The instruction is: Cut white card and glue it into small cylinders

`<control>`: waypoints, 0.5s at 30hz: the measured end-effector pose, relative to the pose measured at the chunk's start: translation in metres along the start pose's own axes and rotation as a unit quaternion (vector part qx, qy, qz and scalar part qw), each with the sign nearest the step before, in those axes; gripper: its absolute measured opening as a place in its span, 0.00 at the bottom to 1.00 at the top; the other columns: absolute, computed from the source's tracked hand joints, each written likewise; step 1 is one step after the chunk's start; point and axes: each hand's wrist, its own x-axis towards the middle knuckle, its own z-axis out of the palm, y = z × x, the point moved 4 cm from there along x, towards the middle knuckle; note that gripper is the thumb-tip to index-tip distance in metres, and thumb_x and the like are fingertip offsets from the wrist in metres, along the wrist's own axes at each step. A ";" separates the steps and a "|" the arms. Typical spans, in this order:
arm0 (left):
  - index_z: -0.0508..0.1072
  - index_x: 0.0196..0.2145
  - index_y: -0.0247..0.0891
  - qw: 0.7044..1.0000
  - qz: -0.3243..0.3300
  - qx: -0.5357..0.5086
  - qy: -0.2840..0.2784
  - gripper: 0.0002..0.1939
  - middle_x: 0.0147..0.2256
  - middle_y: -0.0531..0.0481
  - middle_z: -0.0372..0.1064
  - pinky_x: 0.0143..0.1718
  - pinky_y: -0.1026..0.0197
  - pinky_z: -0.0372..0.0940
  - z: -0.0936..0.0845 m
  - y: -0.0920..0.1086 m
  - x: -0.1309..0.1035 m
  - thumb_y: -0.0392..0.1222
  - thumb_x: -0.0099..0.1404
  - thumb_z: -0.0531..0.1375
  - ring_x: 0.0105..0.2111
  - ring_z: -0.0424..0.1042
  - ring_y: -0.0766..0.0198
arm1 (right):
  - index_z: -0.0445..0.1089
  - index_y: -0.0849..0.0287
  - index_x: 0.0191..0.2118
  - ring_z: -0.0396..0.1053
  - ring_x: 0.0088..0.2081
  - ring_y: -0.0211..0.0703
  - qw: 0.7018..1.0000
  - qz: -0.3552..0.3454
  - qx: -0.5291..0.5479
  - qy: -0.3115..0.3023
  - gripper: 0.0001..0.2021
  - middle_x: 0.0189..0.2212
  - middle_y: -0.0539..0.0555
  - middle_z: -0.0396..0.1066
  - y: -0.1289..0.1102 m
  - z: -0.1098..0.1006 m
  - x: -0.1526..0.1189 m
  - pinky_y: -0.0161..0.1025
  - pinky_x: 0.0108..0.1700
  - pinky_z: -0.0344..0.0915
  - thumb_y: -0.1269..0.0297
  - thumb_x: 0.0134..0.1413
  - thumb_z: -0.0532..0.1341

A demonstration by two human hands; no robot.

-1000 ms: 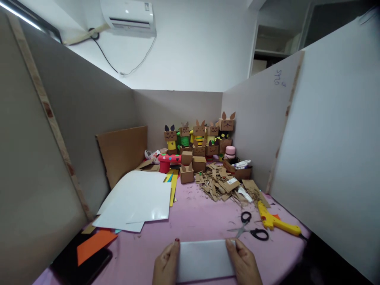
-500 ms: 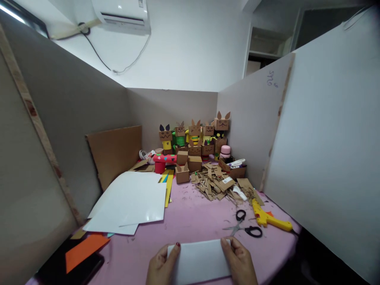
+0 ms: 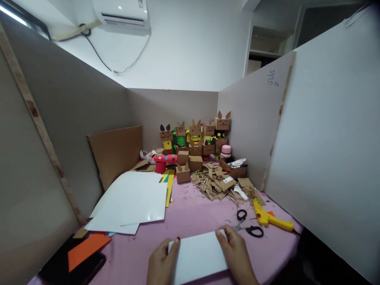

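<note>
Between my two hands is a white sheet of paper (image 3: 200, 257), low over the front of the pink-covered table. My left hand (image 3: 163, 261) grips its left edge, thumb on top and fingers underneath. At the upper right corner, my right hand (image 3: 236, 251) pinches the sheet in the same way. The sheet looks smooth and rectangular, tilted so its right side is higher in view. Just beyond my right hand lie scissors (image 3: 253, 231) with black handles, their blades partly hidden behind my fingers.
Large white sheets (image 3: 133, 202) lie at left, an orange paper piece (image 3: 87, 250) in front of them. A yellow glue gun (image 3: 273, 219) lies at right. Cardboard scraps (image 3: 212, 184), small boxes (image 3: 183, 174) and cardboard animal figures (image 3: 195, 128) fill the back. Grey partitions (image 3: 172, 107) surround the table.
The sheet's right side and my right hand have moved up and slightly left, now covering part of the scissors' blades. My left hand has shifted only slightly.
</note>
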 end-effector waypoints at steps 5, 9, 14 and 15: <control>0.69 0.25 0.40 0.952 0.108 0.285 -0.005 0.12 0.25 0.48 0.72 0.30 0.60 0.60 -0.009 0.014 0.005 0.45 0.62 0.52 0.29 0.71 0.56 | 0.69 0.56 0.34 0.72 0.27 0.48 0.958 -0.057 -0.276 -0.048 0.11 0.24 0.54 0.76 -0.013 0.006 0.005 0.35 0.27 0.54 0.68 0.58 0.49; 0.72 0.45 0.36 0.898 0.247 0.363 -0.037 0.16 0.54 0.37 0.65 0.52 0.47 0.57 0.006 0.015 -0.003 0.41 0.64 0.50 0.53 0.63 0.49 | 0.70 0.55 0.36 0.74 0.28 0.50 0.950 -0.060 -0.300 -0.053 0.12 0.25 0.56 0.77 -0.013 0.010 0.002 0.36 0.26 0.53 0.68 0.59 0.50; 0.60 0.58 0.39 0.847 0.241 0.390 -0.269 0.26 0.61 0.41 0.52 0.55 0.36 0.50 0.039 0.016 -0.023 0.46 0.64 0.51 0.60 0.51 0.43 | 0.71 0.55 0.38 0.74 0.29 0.51 0.941 -0.068 -0.328 -0.056 0.12 0.26 0.56 0.77 -0.017 0.007 0.002 0.37 0.28 0.59 0.68 0.59 0.50; 0.58 0.60 0.39 0.844 0.223 0.398 -0.282 0.26 0.61 0.42 0.50 0.55 0.34 0.49 0.041 0.018 -0.025 0.44 0.64 0.50 0.61 0.49 0.43 | 0.71 0.56 0.39 0.74 0.32 0.52 0.938 -0.072 -0.334 -0.052 0.12 0.29 0.57 0.77 -0.019 0.007 0.001 0.39 0.30 0.61 0.69 0.59 0.50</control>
